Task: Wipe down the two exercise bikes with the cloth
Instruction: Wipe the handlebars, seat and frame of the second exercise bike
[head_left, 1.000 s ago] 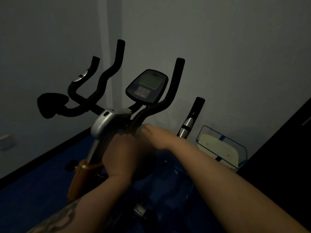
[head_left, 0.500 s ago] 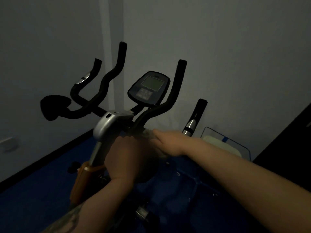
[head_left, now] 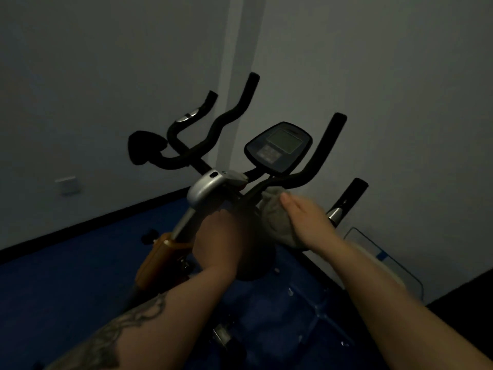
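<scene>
In a dim room, an exercise bike (head_left: 205,186) stands in front of me with black handlebars (head_left: 324,148), a console (head_left: 277,146) and a silver stem cover. My right hand (head_left: 306,220) lies flat, fingers straight, pressing a grey cloth (head_left: 274,222) against the base of the right handlebar, just under the console. My left hand (head_left: 218,241) is curled round a dark part of the frame below the silver cover, with its fingers hidden behind its back. No second bike can be made out.
A clear plastic box (head_left: 386,260) with blue tape sits on the blue floor by the wall at the right. A wall socket (head_left: 66,184) is low on the left wall. Something dark (head_left: 469,289) fills the right edge.
My right hand has slid up and right along the handlebar base, and the grey cloth now shows under it. My left hand keeps its place on the frame.
</scene>
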The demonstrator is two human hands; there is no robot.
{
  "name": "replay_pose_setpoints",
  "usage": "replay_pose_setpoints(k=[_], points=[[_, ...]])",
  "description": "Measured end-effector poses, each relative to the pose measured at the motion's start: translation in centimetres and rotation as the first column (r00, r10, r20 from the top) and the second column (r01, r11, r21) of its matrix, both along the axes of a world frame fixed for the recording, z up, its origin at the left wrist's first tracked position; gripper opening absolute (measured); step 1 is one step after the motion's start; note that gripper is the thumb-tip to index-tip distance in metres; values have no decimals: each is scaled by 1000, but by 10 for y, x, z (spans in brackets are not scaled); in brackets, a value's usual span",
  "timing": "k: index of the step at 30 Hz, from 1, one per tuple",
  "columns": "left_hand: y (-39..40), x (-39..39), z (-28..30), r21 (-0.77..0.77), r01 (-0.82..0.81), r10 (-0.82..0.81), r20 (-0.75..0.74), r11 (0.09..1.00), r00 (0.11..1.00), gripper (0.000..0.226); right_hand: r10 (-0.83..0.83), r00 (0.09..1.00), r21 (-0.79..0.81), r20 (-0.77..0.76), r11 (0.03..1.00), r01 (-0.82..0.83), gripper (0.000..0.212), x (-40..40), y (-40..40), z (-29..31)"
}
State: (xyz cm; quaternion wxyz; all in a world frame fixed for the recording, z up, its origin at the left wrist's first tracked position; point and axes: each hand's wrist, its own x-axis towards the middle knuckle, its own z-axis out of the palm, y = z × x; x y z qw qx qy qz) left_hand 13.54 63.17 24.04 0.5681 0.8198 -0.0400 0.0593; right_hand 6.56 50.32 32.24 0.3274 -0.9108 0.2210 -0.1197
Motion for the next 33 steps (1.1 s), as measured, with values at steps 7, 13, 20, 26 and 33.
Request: replay_pose_setpoints(k=[7, 13, 20, 26, 33], points=[[2, -20, -8, -243, -49, -6, -220, 969, 976, 56, 35, 998, -129, 51, 991, -29, 40, -22, 71, -51], [0, -22, -4, -275, -134, 70, -230, 952, 971, 56, 261, 946, -78, -190, 957, -280, 8, 14, 38, -36], [-9, -32, -4, -355, -255, 133, -333, 899, 933, 58, 313, 908, -212, -280, 902, -376, 43, -3, 30, -34], [-17, -47, -2, -326, -349, 207, -398, 879, 894, 58, 421, 886, -115, -194, 887, -447, 36, 23, 14, -20], [-16, -52, 1, -243, -418, 328, -337, 875, 883, 47, 463, 829, -394, -315, 731, -558, 38, 22, 24, -23]])
